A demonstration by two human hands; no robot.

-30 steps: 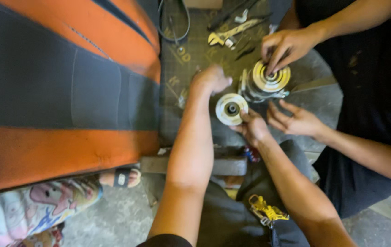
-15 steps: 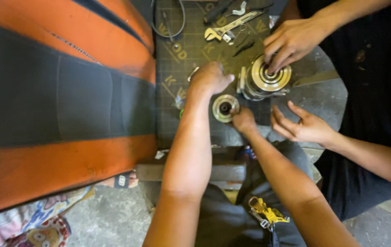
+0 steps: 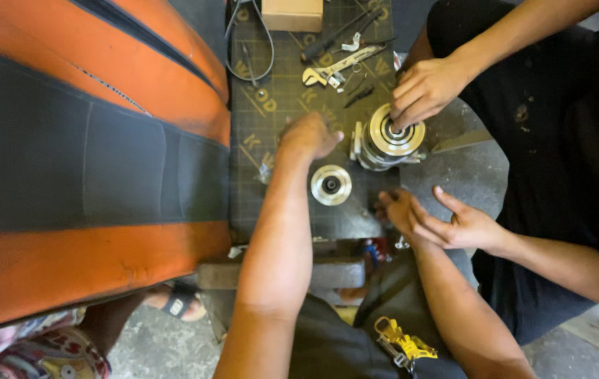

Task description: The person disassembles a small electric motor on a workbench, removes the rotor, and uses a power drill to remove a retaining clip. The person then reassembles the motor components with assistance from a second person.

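Observation:
My left hand (image 3: 306, 137) rests on the dark green mat (image 3: 271, 112) with its fingers curled in, its thumb close to a cylindrical metal assembly (image 3: 377, 151). A round metal disc (image 3: 331, 184) lies flat on the mat just below that hand, touched by neither of my hands. My right hand (image 3: 392, 209) is at the mat's right edge, partly covered by another person's open hand (image 3: 464, 226). Whether it holds anything is hidden. That person's other hand (image 3: 426, 88) presses fingers onto the top of the assembly.
An orange and black seat (image 3: 89, 168) fills the left side. An adjustable wrench (image 3: 334, 69), a cable loop (image 3: 250, 49), small tools and a cardboard box (image 3: 292, 12) lie at the mat's far end. A yellow clip (image 3: 401, 344) hangs at my waist.
My right hand has let go of the disc and drawn back to the right, beside the other person's hand. The disc now lies alone on the mat.

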